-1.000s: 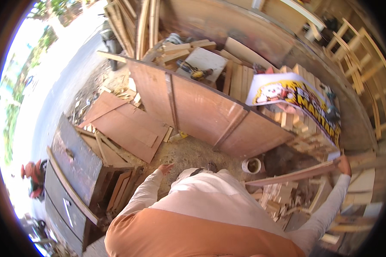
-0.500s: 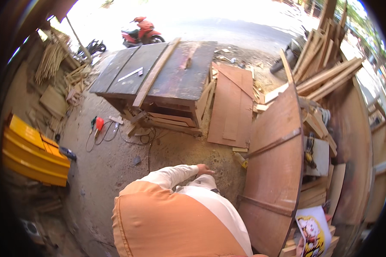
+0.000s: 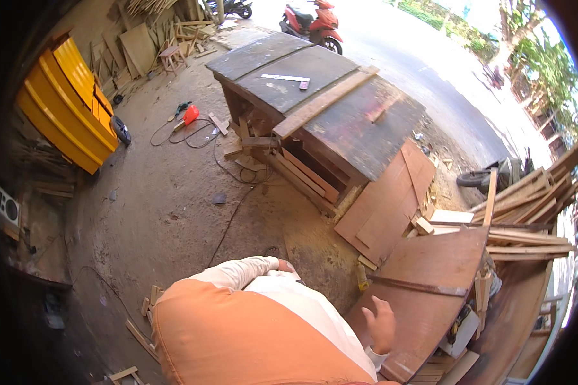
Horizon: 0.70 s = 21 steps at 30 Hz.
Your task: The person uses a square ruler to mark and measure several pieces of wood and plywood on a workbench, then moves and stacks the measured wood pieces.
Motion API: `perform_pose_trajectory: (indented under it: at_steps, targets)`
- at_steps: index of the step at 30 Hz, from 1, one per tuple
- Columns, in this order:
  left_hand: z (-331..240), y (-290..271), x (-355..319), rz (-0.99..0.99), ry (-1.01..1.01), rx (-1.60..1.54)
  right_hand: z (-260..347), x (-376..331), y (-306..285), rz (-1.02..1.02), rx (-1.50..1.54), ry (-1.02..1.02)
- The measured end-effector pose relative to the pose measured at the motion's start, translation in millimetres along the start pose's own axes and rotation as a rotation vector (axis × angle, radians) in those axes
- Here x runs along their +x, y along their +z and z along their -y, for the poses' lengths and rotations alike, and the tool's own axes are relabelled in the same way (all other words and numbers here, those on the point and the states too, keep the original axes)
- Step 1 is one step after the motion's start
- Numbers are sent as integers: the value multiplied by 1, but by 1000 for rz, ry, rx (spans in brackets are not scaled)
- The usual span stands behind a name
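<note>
My right hand (image 3: 381,323) is raised at the lower right, its fingers apart and holding nothing. Behind it leans a large brown wooden panel (image 3: 424,263) with battens across it; I cannot tell whether the hand touches it. My left hand (image 3: 287,265) is low in front of my body at the end of a cream sleeve, and its fingers are mostly hidden. Ahead stands a dark wooden workbench (image 3: 340,128). Across its top lies a long plank (image 3: 327,99), with a try square (image 3: 289,78) to the left of it.
A brown board (image 3: 392,199) leans against the bench's right side. Cables (image 3: 228,224) and a red tool (image 3: 191,115) lie on the floor. Stacked timber (image 3: 526,237) fills the right, near a drill (image 3: 457,324). At left stands a yellow metal cart (image 3: 70,102); a red scooter (image 3: 313,24) is parked beyond.
My view has swung to the right, so the bench sits tilted. My right hand has come into sight by the panel. My left hand stays low in front of me.
</note>
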State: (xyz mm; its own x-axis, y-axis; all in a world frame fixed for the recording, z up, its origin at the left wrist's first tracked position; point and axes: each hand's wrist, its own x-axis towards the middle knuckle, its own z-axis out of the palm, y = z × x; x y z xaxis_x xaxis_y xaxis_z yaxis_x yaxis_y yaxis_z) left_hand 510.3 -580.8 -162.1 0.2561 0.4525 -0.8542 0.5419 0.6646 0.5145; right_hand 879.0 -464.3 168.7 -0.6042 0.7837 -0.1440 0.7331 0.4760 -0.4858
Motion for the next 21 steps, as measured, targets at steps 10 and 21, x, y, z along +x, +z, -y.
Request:
perform_pose_trajectory:
  at_steps: [10,21]
  targets:
    - [-41,-145,-302,52,809,-296,62,210,217,625,-228,-95]
    - [76,-170,-287,-444,-523,404,231,403,261,399,-45,-452]
